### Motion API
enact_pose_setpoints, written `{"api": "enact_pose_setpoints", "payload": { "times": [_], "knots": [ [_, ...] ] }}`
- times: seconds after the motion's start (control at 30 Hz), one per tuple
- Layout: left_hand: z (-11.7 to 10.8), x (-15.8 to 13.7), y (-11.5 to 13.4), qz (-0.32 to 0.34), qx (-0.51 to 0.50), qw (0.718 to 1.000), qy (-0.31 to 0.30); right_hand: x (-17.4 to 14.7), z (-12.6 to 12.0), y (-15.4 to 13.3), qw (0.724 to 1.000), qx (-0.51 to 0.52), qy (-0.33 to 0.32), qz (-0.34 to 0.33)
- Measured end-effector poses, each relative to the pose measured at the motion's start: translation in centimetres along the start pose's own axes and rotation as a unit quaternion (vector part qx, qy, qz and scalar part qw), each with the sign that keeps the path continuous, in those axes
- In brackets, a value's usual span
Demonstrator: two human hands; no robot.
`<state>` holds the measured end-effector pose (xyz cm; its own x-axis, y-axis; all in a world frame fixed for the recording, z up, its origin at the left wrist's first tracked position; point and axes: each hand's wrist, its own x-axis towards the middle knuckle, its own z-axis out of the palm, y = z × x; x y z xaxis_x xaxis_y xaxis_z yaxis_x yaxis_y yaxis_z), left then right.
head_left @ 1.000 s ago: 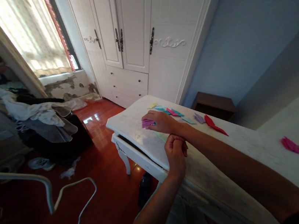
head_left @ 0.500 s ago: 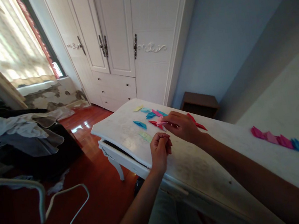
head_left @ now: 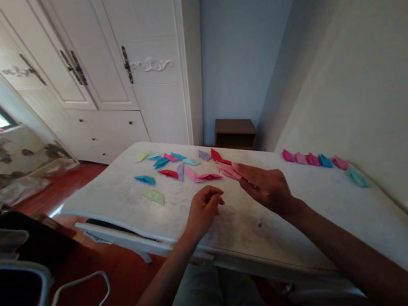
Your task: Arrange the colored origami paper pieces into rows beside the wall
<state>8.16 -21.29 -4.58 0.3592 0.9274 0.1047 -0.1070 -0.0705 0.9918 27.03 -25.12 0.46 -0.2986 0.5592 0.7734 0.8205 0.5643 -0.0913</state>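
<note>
My right hand (head_left: 267,184) pinches a pink folded-paper piece (head_left: 229,171) between thumb and fingertips, just above the white tabletop. Close to its tip lie a red paper piece (head_left: 220,157) and a dark pink one (head_left: 209,177). My left hand (head_left: 206,206) is loosely closed over the table's near side, with curled fingers and nothing visible in them. Farther left are scattered several folded papers, among them a blue one (head_left: 144,180), a pale green one (head_left: 154,197) and a purple one (head_left: 180,172).
A row of pink, blue and green folded papers (head_left: 312,159) stands along the wall at the right of the white table (head_left: 270,245). Behind are a white wardrobe (head_left: 162,98) and a brown cabinet (head_left: 235,126). A white bent tube (head_left: 106,283) is at lower left.
The view has turned to the right, so the table and papers appear farther left. My right hand has shifted rightward over the scattered papers with the pink paper piece; my left hand stays curled.
</note>
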Motion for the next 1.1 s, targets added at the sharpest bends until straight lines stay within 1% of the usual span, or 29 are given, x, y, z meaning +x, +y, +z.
{"api": "enact_pose_setpoints", "payload": {
  "times": [0.1,0.17,0.27,0.37,0.47,0.53,0.57,0.63,0.7,0.73,0.8,0.9,0.93,0.97,1.03,1.1],
  "knots": [
    [2.5,0.7,-0.1,0.004,0.064,0.994,-0.090,-2.2,-2.1,1.4,0.998,-0.016,0.003,0.065],
    [4.5,1.2,-0.1,0.018,0.095,0.986,-0.138,-3.9,-3.7,2.4,0.993,-0.025,0.026,0.114],
    [7.8,2.2,0.2,0.025,0.096,0.976,-0.195,-6.9,-6.1,3.8,0.982,-0.068,0.038,0.172],
    [11.4,3.2,0.5,0.003,0.081,0.967,-0.241,-10.0,-8.3,5.3,0.967,-0.146,0.021,0.208],
    [14.7,4.2,0.1,-0.004,0.090,0.957,-0.274,-12.8,-10.1,7.3,0.943,-0.228,0.005,0.243],
    [16.5,4.8,-0.4,0.003,0.101,0.950,-0.297,-14.2,-11.1,8.9,0.920,-0.266,-0.013,0.286],
    [17.3,5.1,-0.7,0.005,0.106,0.945,-0.308,-14.7,-11.6,9.6,0.907,-0.281,-0.032,0.312],
    [18.6,5.6,-1.4,0.005,0.114,0.940,-0.320,-15.2,-12.4,11.0,0.872,-0.311,-0.101,0.365],
    [19.5,6.3,-2.1,-0.001,0.119,0.940,-0.319,-15.3,-12.9,11.9,0.835,-0.338,-0.167,0.402],
    [19.8,6.7,-2.4,-0.002,0.122,0.941,-0.316,-15.2,-13.0,12.2,0.820,-0.349,-0.187,0.414],
    [20.1,7.7,-2.9,0.002,0.132,0.941,-0.312,-14.9,-13.0,12.6,0.798,-0.368,-0.210,0.428],
    [20.0,9.2,-3.5,0.015,0.140,0.940,-0.311,-14.6,-12.5,12.8,0.767,-0.390,-0.250,0.443],
    [19.8,9.6,-3.7,0.015,0.139,0.941,-0.309,-14.6,-12.3,12.9,0.762,-0.392,-0.261,0.444],
    [19.7,9.9,-3.8,0.013,0.137,0.941,-0.308,-14.7,-12.2,13.1,0.763,-0.389,-0.266,0.443],
    [19.4,10.3,-4.0,0.016,0.135,0.941,-0.308,-14.9,-12.0,13.4,0.772,-0.378,-0.268,0.436],
    [19.1,10.3,-4.0,0.036,0.147,0.938,-0.310,-15.1,-12.0,13.7,0.779,-0.367,-0.271,0.430]
  ]
}}
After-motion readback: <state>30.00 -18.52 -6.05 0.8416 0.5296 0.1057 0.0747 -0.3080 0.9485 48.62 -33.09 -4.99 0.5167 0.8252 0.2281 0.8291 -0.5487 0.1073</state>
